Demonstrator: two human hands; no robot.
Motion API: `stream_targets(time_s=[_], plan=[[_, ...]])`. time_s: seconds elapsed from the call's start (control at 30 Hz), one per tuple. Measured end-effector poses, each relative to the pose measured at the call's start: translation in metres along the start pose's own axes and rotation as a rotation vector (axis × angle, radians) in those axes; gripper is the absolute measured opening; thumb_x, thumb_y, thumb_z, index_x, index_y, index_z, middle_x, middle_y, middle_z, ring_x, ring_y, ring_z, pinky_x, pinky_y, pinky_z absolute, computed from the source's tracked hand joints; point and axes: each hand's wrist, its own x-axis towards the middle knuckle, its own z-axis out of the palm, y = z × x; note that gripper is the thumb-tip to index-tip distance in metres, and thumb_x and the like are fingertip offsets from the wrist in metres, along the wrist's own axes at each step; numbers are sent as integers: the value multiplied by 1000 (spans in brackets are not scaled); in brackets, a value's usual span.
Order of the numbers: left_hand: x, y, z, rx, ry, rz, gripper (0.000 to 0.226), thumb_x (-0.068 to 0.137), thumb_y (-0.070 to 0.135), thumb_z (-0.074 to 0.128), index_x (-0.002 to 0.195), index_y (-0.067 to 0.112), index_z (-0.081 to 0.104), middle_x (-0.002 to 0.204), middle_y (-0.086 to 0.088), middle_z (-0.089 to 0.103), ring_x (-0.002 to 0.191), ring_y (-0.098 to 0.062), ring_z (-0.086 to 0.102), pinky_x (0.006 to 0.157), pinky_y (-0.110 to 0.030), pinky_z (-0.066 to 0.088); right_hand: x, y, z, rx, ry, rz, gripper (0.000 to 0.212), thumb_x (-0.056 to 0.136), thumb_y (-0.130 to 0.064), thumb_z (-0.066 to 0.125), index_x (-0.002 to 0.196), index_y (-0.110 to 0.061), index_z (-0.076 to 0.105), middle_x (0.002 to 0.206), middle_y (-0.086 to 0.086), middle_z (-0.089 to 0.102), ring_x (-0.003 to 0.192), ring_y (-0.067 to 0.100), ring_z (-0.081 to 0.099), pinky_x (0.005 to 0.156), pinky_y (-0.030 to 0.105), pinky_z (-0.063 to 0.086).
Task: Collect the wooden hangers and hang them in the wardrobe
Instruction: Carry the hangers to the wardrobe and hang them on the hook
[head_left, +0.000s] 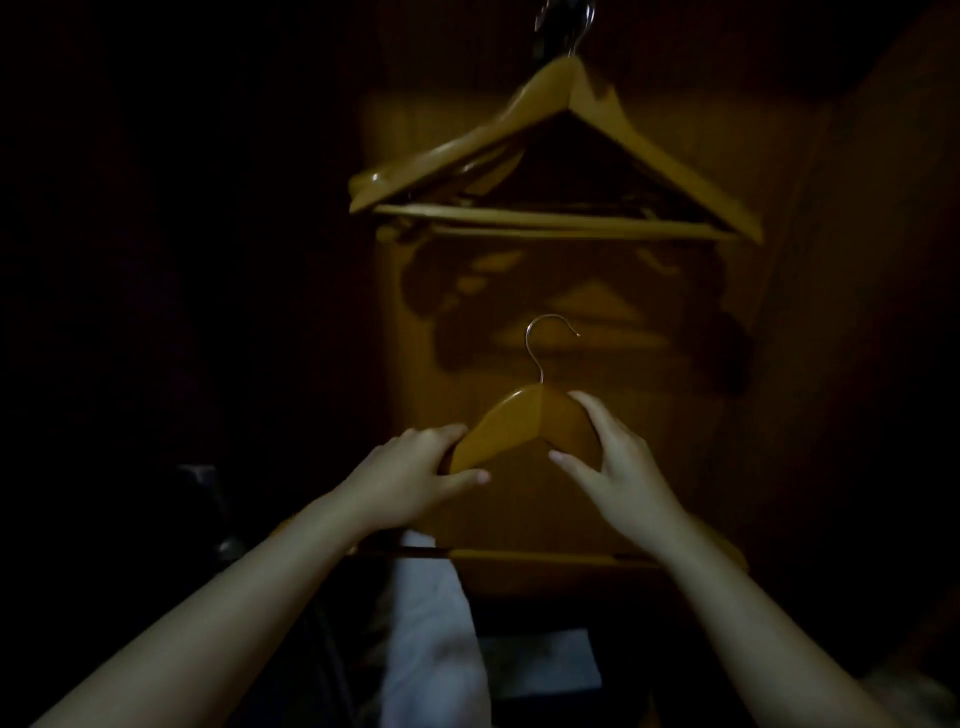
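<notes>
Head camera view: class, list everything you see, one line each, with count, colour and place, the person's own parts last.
held hanger: one, honey-brown wood with a metal hook, centre.
hanging hangers: at least two, same wood, top centre.
wardrobe panel: one, brown, behind the hangers.
cloth: one, white, bottom centre.
left hand: one, grips the held hanger's left shoulder.
right hand: one, pinches its right shoulder.
</notes>
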Motion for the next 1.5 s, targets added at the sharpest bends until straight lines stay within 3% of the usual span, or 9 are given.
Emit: stream_targets(time_s=[0.17, 0.27, 0.5, 0.67, 0.77, 0.9, 1.07, 1.37, 1.5], plan=[[-54, -66, 39, -208, -192, -51, 8, 88, 37, 59, 85, 29, 58, 78, -2, 68, 72, -13, 69, 68, -28, 56, -48, 25, 44, 88, -52, 143, 61, 88, -23, 60, 141, -28, 30, 139, 1, 44, 126, 20, 45, 103, 48, 44], [-86, -99, 65, -312, -272, -119, 9, 89, 30, 60, 81, 25, 58, 73, -6, 66, 68, -19, 68, 64, -32, 57, -70, 36, 68, 75, -94, 227, 62, 87, -19, 62, 141, -25, 32, 138, 2, 45, 127, 20, 44, 107, 46, 40], [-120, -129, 105, -416, -268, -164, 18, 90, 24, 57, 85, 6, 57, 66, -9, 60, 48, -13, 58, 49, -25, 48, -101, 50, 131, -7, -121, 520, 66, 89, -16, 59, 146, -20, 25, 141, 7, 42, 132, 25, 39, 109, 39, 32], [-118, -131, 121, -329, -208, -172, 23, 88, 34, 59, 82, 11, 58, 69, -7, 63, 64, -24, 64, 64, -44, 54, -117, 40, 153, 12, 39, 653, 65, 93, -30, 52, 148, -16, 20, 149, 10, 25, 136, 29, 33, 110, 45, 32], [-112, -122, 127, -273, -150, -153, 20, 87, 37, 58, 79, 19, 58, 63, 3, 60, 62, -14, 61, 69, -44, 53, -119, 31, 164, 145, 144, 726, 65, 89, -35, 57, 144, -15, 28, 133, 10, 45, 122, 29, 49, 102, 46, 42], [-109, -107, 133, -206, -118, -106, 16, 90, 38, 52, 82, 25, 55, 73, -9, 65, 70, -26, 64, 67, -46, 53, -107, 20, 173, 508, 282, 794, 73, 88, -25, 62, 146, -16, 19, 88, -1, 57, 90, 24, 65, 78, 38, 57], [-111, -99, 138, -123, -88, -40, 21, 94, 34, 48, 100, 16, 57, 73, 1, 55, 69, -18, 58, 59, -30, 41, -86, 17, 175, 582, 360, 863, 76, 81, -24, 70, 142, -16, 25, 121, 16, 59, 93, 28, 67, 62, 31, 59], [-103, -100, 130, -303, -132, -23, 28, 97, 35, 41, 88, 20, 63, 70, 2, 60, 65, -11, 56, 64, -35, 45, -77, 17, 164, 506, 404, 907, 60, 85, -15, 66, 136, -15, 35, 121, 16, 59, 94, 30, 68, 68, 33, 59], [-89, -96, 119, -312, -93, -9, 29, 98, 28, 41, 106, 13, 64, 99, -7, 67, 93, -19, 62, 83, -34, 48, -77, 27, 149, 656, 367, 886, 58, 88, -10, 60, 139, -15, 33, 124, 15, 58, 96, 26, 64, 71, 37, 58]])
